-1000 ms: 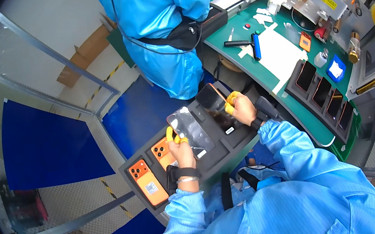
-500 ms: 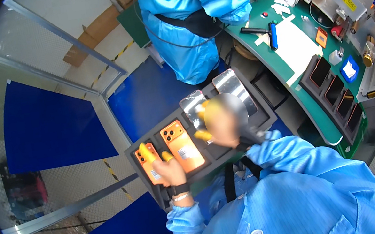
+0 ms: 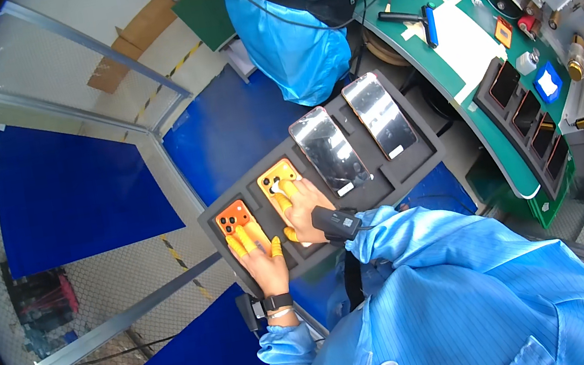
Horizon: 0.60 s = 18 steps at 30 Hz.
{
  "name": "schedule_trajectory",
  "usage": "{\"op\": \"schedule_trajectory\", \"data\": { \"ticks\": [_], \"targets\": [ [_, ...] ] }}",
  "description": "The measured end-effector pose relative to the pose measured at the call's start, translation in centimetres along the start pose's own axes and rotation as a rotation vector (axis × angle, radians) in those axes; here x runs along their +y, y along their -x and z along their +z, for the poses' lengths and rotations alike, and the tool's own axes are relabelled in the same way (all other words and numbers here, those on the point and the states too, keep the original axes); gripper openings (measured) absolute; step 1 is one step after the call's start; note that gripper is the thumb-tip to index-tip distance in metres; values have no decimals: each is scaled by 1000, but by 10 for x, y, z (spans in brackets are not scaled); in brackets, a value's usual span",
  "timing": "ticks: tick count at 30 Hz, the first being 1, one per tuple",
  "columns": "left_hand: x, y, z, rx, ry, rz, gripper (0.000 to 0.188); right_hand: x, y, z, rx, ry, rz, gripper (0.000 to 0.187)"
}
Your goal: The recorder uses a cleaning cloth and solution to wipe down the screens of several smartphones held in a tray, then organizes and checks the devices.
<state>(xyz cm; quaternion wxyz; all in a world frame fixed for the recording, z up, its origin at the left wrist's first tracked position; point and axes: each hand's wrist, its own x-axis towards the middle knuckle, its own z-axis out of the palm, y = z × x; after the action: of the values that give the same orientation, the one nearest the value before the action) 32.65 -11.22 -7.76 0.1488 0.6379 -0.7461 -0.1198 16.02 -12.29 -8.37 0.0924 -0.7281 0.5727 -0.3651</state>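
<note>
Dark foam tray point(image 3: 411, 163) with four phones in slots.

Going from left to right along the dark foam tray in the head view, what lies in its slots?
Orange phone under the left hand → second orange phone under the right hand → shiny phone, screen up → another shiny phone.

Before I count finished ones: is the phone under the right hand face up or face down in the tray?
Face down: the orange phone shows its camera back.
</note>
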Motion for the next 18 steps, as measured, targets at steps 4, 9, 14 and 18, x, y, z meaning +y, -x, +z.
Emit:
{"op": "schedule_trajectory", "data": {
  "ticks": [4, 9, 14, 18],
  "targets": [
    [-17, -6, -15, 54, 527, -173, 76, -6, -9, -19, -336, -54, 322, 54],
    [-57, -6, -50, 92, 975, -500, 63, 8, -6, -57, -143, -45, 570, 39],
    [-55, 1, -50, 151, 1424, -636, 55, 36, 3, -60, -85, -245, 781, 28],
    [-44, -9, -34, 137, 1526, -532, 56, 35, 5, -43, 45, -695, 872, 22]
  ]
}}
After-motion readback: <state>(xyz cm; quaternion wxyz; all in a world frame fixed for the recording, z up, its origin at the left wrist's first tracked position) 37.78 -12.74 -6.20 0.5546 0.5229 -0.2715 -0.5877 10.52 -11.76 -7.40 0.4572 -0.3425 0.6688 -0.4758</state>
